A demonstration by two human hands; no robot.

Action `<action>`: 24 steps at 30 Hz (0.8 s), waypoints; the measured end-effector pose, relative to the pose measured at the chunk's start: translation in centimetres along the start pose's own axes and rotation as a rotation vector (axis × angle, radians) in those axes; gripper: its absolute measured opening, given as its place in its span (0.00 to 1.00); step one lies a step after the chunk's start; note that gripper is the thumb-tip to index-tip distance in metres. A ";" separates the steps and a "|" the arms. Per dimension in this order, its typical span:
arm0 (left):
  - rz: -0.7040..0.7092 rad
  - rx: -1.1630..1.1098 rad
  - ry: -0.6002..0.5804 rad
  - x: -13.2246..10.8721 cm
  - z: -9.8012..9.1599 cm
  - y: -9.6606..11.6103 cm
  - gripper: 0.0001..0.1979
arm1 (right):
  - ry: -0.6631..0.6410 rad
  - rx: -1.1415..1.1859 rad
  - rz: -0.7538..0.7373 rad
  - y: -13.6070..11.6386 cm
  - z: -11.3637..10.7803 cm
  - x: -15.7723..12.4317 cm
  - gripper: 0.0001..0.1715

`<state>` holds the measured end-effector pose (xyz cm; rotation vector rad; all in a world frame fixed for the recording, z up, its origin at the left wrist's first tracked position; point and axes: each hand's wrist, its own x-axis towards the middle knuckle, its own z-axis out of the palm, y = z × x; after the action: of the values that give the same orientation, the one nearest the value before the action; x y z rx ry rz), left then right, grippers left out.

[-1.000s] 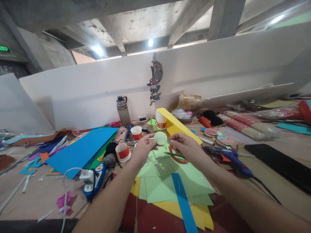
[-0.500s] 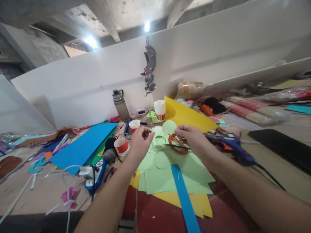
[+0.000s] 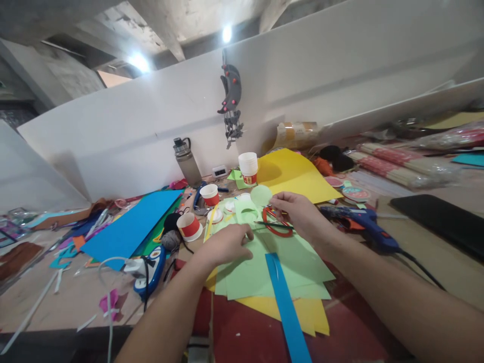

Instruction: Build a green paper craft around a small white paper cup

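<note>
Pinching a pale green paper disc [image 3: 260,195] by the edge with the right hand [image 3: 297,209], between closed thumb and forefinger, up above the light green paper sheets [image 3: 242,277]. Got red scissor handles [image 3: 278,234] right below those fingers, can't tell if touching. Holding the left hand [image 3: 229,245] lower over the same pile, with thumb and forefinger parted and nothing visible between; can't say whether resting on it. Also got a blue paper strip [image 3: 285,302] across the nearer sheets, plus a blue hot glue gun [image 3: 374,229] over on the right.
</note>
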<state>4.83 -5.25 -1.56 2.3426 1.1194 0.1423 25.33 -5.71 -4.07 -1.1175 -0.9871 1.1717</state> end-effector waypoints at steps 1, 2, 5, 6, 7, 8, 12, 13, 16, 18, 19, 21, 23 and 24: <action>0.009 -0.033 0.008 0.1 -0.1 -0.1 0.10 | -0.002 -0.005 -0.010 0.0 0.1 -0.1 0.14; 0.016 -0.075 0.029 0.3 -0.2 -0.3 0.06 | 0.002 -0.018 -0.031 -0.1 0.2 -0.2 0.14; -0.036 -0.332 0.149 0.9 -0.3 -0.9 0.07 | 0.073 -0.174 -0.193 -0.4 0.5 -0.9 0.11; -0.077 -0.477 0.175 1.2 -0.3 -1.0 0.09 | 0.109 -0.269 -0.290 -0.4 0.6 -1.2 0.10; -0.120 -0.638 0.181 1.4 -0.3 -1.1 0.11 | 0.139 -0.379 -0.409 -0.5 0.7 -1.5 0.09; -0.156 -0.797 0.174 1.5 -0.2 -1.1 0.12 | 0.154 -0.492 -0.541 -0.5 0.7 -1.9 0.07; -0.181 -1.187 0.180 1.8 0.0 -0.5 0.16 | 0.076 -0.857 -0.983 -0.5 0.8 -2.8 0.06; -0.168 -1.229 0.195 1.8 0.1 -0.3 0.16 | 0.055 -0.929 -1.043 -0.5 0.9 -2.8 0.07; -0.134 -1.331 0.172 1.8 0.0 0.2 0.12 | 0.052 -1.119 -1.152 -0.6 1.0 -2.9 0.08; -0.126 -1.389 0.142 1.8 0.0 0.3 0.10 | 0.070 -1.208 -1.199 -0.7 1.1 -2.9 0.08; -0.123 -1.418 0.135 1.8 -0.1 0.3 0.11 | 0.074 -1.242 -1.216 -0.8 1.1 -2.9 0.08; -0.106 -1.477 0.138 1.8 -0.1 0.2 0.14 | 0.066 -1.306 -1.233 -0.8 1.2 -3.0 0.09; -0.081 -1.540 0.138 1.8 -0.2 0.1 0.18 | 0.044 -1.365 -1.236 -0.7 1.3 -3.0 0.10; -0.074 -1.570 0.134 1.8 -0.2 0.0 0.18 | 0.034 -1.389 -1.238 -0.7 1.4 -3.0 0.10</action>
<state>5.91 -3.85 -1.58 0.8785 0.6490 0.8074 23.70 -8.56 -3.19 -1.0873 -2.0857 -0.7072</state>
